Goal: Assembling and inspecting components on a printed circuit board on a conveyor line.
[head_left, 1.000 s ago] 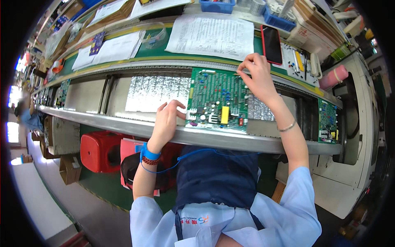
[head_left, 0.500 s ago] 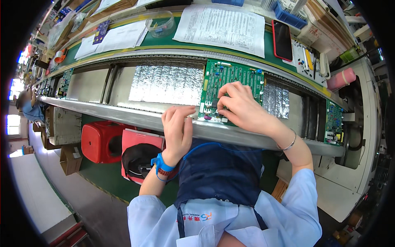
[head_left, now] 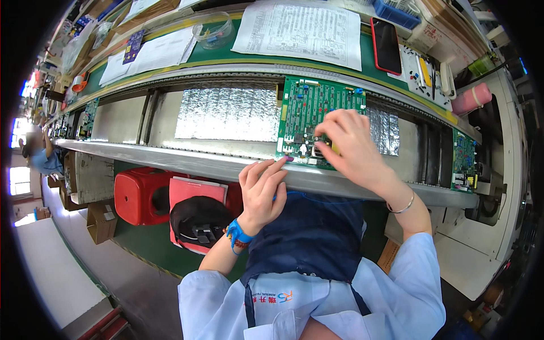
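Observation:
A green circuit board (head_left: 303, 107) full of small parts lies across the rails of a conveyor line in front of me. Over its lower right area is my right hand (head_left: 354, 150), thumb and forefinger curled toward each other close above the parts; whatever they hold is hidden. My left hand (head_left: 262, 190) rests at the front rail by the board's near left corner. Its fingers are stretched out, the tips beside a purple component (head_left: 289, 158), and the thumb stands apart. A blue wrist strap (head_left: 238, 233) circles my left wrist.
The metal front rail (head_left: 187, 160) runs between me and the board. Behind it lie printed sheets (head_left: 297, 34), a red-edged phone (head_left: 385, 48), a clear round tub (head_left: 212, 31) and a tray of small parts (head_left: 419, 76). Another board (head_left: 464, 158) sits far right; a red stool (head_left: 139, 195) stands below left.
My left hand has moved right to the board's near left corner, its fingers extended. My right hand has shifted slightly right across the board, uncovering white parts near the front edge.

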Demonstrator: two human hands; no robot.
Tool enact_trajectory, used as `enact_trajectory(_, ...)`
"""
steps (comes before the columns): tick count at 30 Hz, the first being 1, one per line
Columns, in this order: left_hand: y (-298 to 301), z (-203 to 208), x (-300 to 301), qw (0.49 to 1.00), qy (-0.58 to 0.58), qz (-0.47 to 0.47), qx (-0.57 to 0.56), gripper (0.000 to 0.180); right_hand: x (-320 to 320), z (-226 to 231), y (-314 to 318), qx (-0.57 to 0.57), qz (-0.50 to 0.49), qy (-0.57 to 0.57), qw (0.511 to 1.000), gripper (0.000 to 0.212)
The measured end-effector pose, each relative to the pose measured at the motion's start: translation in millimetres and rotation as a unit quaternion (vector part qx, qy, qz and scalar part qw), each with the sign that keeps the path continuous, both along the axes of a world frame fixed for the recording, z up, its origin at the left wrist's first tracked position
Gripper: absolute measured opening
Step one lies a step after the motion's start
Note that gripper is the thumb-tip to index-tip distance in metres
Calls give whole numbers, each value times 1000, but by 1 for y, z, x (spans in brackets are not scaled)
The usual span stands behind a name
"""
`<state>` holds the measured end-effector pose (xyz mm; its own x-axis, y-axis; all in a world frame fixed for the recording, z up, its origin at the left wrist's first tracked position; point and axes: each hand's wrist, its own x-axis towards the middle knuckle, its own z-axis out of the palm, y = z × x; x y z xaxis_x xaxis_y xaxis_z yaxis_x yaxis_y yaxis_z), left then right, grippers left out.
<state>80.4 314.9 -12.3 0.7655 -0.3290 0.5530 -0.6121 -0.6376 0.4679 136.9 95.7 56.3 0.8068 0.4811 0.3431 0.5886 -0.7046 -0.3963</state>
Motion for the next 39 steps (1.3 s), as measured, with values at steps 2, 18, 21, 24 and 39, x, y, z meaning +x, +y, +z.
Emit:
enact_trajectory(2,0,-1,-1,1000,-1,-5,3,26,-5,2,-18,-1,-53,-1,999,17)
enact_trajectory(18,-24,3,-9,998,-11,-64,20,28,-70,-41,-194,-151,-382,60,910,23)
enact_trajectory(21,-35,4,-9,996,-12,-81,27,29,-79,-55,-219,-153,-409,83,896,26)
enact_trajectory(24,-38,4,-9,996,-20,-88,29,28,-85,-59,-230,-145,-430,105,885,28)
enact_trajectory(39,-49,3,1,998,-9,-35,51,29,-97,-83,-287,-194,-494,79,844,30)
